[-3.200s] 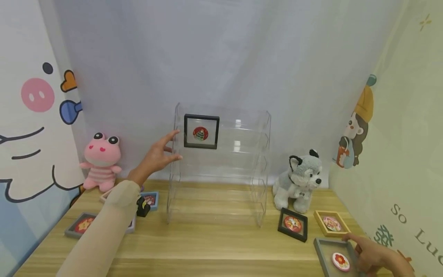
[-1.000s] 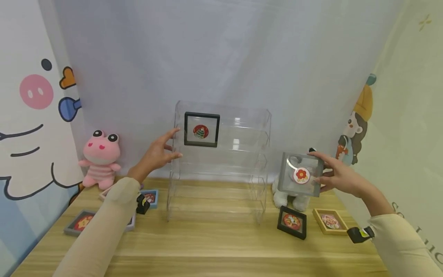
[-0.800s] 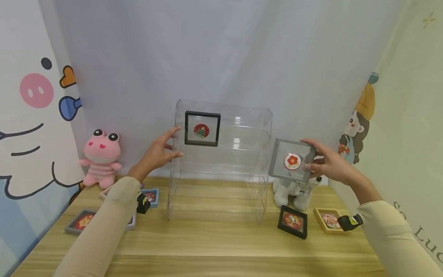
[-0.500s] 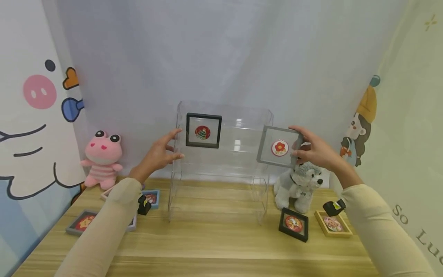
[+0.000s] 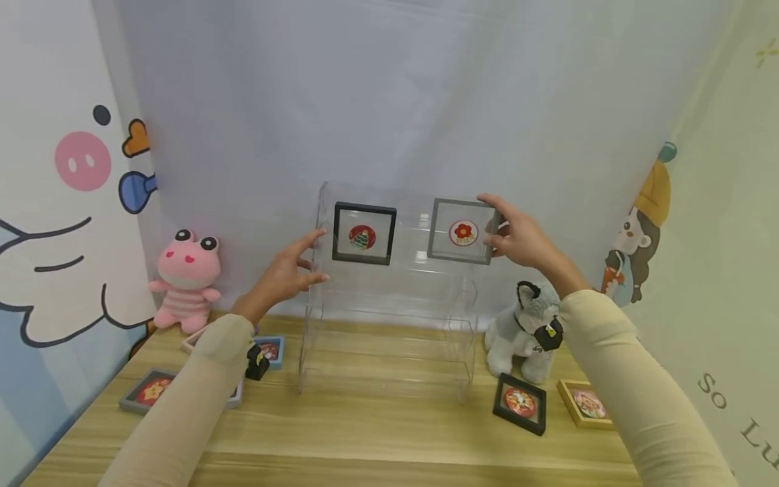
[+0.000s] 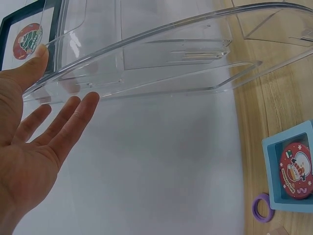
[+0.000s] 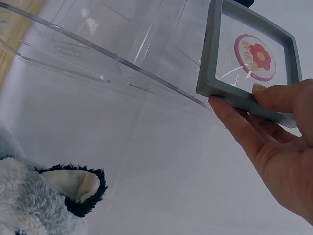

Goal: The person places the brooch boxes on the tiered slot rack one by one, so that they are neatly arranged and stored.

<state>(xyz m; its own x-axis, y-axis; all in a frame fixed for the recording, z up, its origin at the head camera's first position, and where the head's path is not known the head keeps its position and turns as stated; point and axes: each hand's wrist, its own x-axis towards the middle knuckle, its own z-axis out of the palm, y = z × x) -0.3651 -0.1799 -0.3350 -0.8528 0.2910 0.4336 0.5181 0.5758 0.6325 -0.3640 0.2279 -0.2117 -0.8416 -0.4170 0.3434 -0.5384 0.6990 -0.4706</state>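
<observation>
The grey frame (image 5: pixel 460 258) sits just left of the right grip (image 5: pixel 520 235), pinched at its edge between thumb and fingers. Its sides look about equal; it's near upright, facing the person. The left grip (image 5: pixel 285 272) spreads thumb and fingers around the clear rack's (image 5: pixel 389 313) side.

The grey display frame (image 5: pixel 459 260) shows a white, pink-rimmed badge (image 5: pixel 453 234) with a red flower (image 5: pixel 464 230) and gold lettering (image 7: pixel 246 51). The black display frame (image 5: pixel 362 260) carries a red badge (image 5: pixel 353 234) with a green tree (image 5: pixel 363 241). The display rack (image 5: pixel 402 291) is colourless. The frog plush (image 5: pixel 187 283) is pink, its body striped with white; the husky plush (image 5: pixel 510 338) is grey and white.
</observation>
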